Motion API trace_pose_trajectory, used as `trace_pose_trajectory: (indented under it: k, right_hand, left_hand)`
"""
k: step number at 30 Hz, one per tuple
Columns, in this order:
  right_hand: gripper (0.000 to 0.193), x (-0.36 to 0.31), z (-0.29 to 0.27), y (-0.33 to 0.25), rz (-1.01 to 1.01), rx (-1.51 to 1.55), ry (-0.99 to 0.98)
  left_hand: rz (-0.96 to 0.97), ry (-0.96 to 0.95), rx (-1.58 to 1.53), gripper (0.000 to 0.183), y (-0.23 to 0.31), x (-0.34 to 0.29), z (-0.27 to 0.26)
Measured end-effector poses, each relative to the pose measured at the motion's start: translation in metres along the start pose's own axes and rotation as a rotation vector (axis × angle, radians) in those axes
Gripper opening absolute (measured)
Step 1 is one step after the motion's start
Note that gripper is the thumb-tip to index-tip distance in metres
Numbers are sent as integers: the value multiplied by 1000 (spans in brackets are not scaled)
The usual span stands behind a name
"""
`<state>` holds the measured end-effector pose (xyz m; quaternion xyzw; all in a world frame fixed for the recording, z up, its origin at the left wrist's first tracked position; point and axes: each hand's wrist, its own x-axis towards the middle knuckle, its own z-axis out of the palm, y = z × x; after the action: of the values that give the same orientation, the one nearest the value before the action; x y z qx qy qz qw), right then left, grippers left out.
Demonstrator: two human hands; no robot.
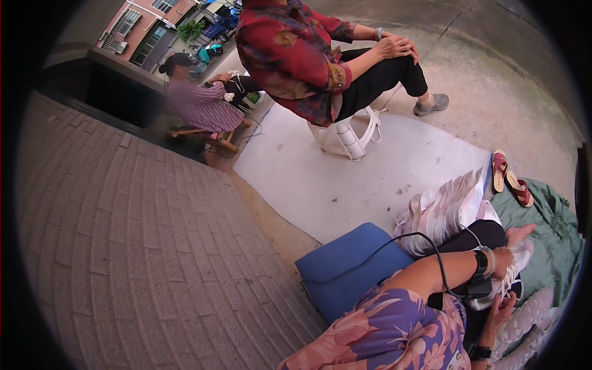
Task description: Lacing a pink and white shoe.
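Observation:
A white lace-up shoe (505,286) rests on my lap at the lower right, its toe pointing away. My left hand (504,261) is closed over the shoe's far part, with a black band and a pale bangle on the wrist. My right hand (501,310) is at the near side of the shoe, its fingers bent in at the white laces (509,282). The fingertips are small, and the exact hold on the laces is hard to see. A black box-shaped device (478,288) with a dark cable lies by my left forearm.
Layered grey-white shoe pieces (441,213) stand beside my leg, more pale pieces (524,327) to the right. Around are a blue padded board (351,265), green cloth (552,240), red sandals (509,179) and a brick wall (135,246). One person (296,55) sits ahead, another (200,102) farther left.

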<state>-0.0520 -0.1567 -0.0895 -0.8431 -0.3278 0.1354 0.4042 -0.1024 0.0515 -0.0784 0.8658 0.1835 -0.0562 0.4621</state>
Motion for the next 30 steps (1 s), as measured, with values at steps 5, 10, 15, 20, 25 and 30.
trace_pose_trajectory:
  k: [5, 10, 15, 20, 25, 30]
  right_hand:
    - [42, 5, 1, 7, -33, -80, -11]
    - [43, 3, 5, 16, -146, 26, 49]
    - [47, 0, 3, 0, -83, 253, 24]
    - [41, -3, -5, -31, 24, 107, -6]
    - [45, 3, 4, -48, -60, 50, 20]
    - [50, -4, -6, -44, 42, 145, 41]
  left_hand:
    - [-16, 166, -186, 22, 6, -9, 5]
    - [662, 478, 81, 25, 44, -47, 21]
    - [637, 519, 230, 21, 45, -49, 41]
    - [596, 565, 118, 30, 39, -48, 26]
    - [577, 553, 296, 24, 27, -67, -16]
    - [550, 375, 270, 26, 40, -66, -8]
